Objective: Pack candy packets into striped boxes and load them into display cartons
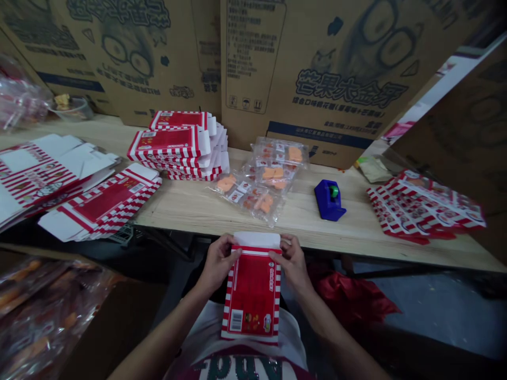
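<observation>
A red carton with red-and-white striped edges [253,295] lies between my hands over my lap, its printed face with a barcode turned up. My left hand [220,264] grips its upper left corner, thumb on the face. On the opposite corner my right hand [292,263] holds it the same way. The white end flap [256,239] stands out at the far end between my fingers. Just beyond, on the table, lie clear bags of orange pieces [263,203].
Several stacked cartons [170,145] and flattened ones [105,200] sit to the left. A blue tape dispenser [328,203] and striped packets [420,206] are at right. Tall cardboard boxes [261,121] line the back. An open box of bagged pieces [43,316] is at lower left.
</observation>
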A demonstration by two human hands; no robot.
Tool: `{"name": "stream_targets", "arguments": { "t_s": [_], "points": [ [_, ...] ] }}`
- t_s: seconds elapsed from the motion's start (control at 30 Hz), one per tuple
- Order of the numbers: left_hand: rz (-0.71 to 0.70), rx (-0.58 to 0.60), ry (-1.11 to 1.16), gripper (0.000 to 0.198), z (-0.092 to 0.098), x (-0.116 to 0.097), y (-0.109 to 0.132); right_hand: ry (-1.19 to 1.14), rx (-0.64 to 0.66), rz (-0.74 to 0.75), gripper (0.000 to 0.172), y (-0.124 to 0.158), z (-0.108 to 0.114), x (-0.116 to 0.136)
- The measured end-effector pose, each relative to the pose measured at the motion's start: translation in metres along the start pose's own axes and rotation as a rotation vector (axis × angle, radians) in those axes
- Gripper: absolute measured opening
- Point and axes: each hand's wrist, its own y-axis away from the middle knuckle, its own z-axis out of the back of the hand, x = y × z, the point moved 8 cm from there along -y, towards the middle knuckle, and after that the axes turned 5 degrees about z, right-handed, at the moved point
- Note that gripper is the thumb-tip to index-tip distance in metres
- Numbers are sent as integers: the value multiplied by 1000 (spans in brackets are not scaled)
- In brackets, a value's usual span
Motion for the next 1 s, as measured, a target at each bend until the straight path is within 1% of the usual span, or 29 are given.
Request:
{"name": "stream_targets", "arguments": {
  "t_s": [0.03,0.07,0.1,0.13,0.17,0.2,0.23,0.3,0.37,0.43,0.5,0.6,0.67,0.7,0.77,0.87,1.0],
  "points": [
    [42,-5,71,21,0,1,-2,-41,34,-59,41,-1,-3,-3],
    [75,5,107,28,-1,2,-4,-51,75,-107,39,-2,-6,-7],
    [91,37,100,33,-2,1,-6,-37,103,-123,33,-3,-7,-9],
    [88,83,54,32,-4,-1,-7,-7,114,-99,25,-5,-6,-8],
    [69,132,-17,25,-5,-4,-8,35,115,-44,19,-6,-3,-6],
    [40,176,-97,18,-6,-8,-9,89,115,34,16,-7,-1,-2],
    [9,205,-168,14,-6,-11,-10,153,126,118,14,-7,1,2],
    [-27,227,-254,16,-4,-16,-10,273,191,246,12,-6,0,10],
    [-41,228,-299,20,-2,-20,-9,339,257,274,16,-6,-2,14],
    [-53,218,-361,22,-1,-26,-10,353,290,234,20,-9,-4,16],
    [-36,205,-399,19,0,-31,-13,379,297,159,19,-15,-5,18],
    [94,227,-303,17,-1,-33,-22,399,309,68,19,-24,-11,25],
    [172,253,-224,16,-2,-34,-28,384,320,47,18,-27,-15,31],
    [186,267,-205,16,-3,-35,-30,371,332,48,18,-28,-18,35],
    [157,295,-203,16,-5,-40,-32,352,355,67,20,-27,-21,39],
    [56,330,-223,17,-8,-44,-28,369,365,142,19,-22,-19,43],
    [-64,323,-305,12,-10,-37,-17,444,312,295,12,-9,-14,42]
  ]
}}
